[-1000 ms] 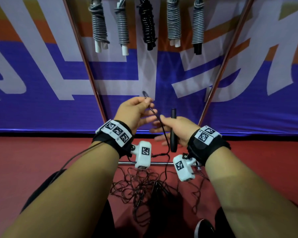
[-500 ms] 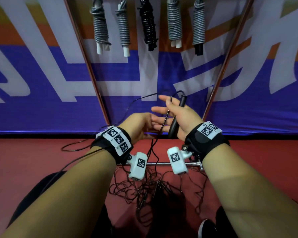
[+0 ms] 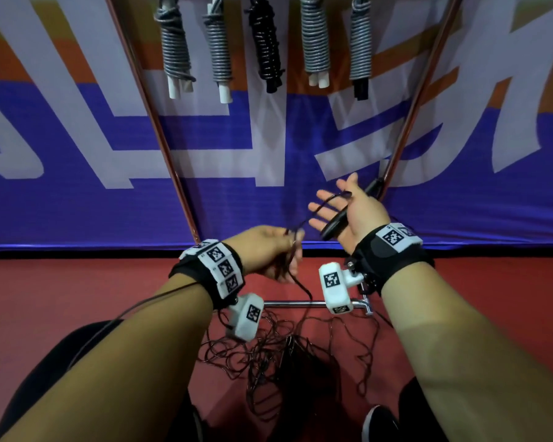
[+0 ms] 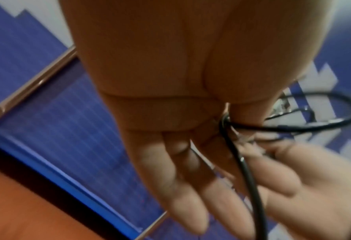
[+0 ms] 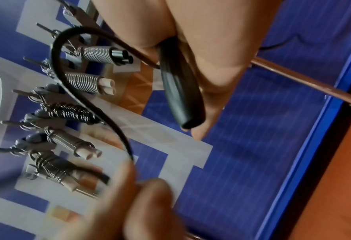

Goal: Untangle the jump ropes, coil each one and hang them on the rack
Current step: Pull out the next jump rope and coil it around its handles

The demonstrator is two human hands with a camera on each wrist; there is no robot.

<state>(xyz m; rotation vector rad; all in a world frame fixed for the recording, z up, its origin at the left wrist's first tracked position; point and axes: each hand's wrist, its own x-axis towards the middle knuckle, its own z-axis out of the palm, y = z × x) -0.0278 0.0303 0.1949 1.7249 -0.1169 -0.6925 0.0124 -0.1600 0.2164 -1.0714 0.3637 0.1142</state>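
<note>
- Black, thin and glossy, the rope (image 3: 304, 223) runs from the left hand (image 3: 265, 253) up to the right hand (image 3: 351, 212), then drops to the tangle (image 3: 284, 355) of wiry loops on the red floor (image 3: 77, 291).
- The left hand pinches the rope between thumb and fingertips; its other fingers are blurred.
- The right hand is spread, palm up, a smooth black tapered handle (image 5: 180, 95) lying across it under the thumb.
- Five tightly coiled ropes (image 3: 313, 43), ribbed grey and black, hang above on the rack (image 3: 160, 135), their tops cut off.
</note>
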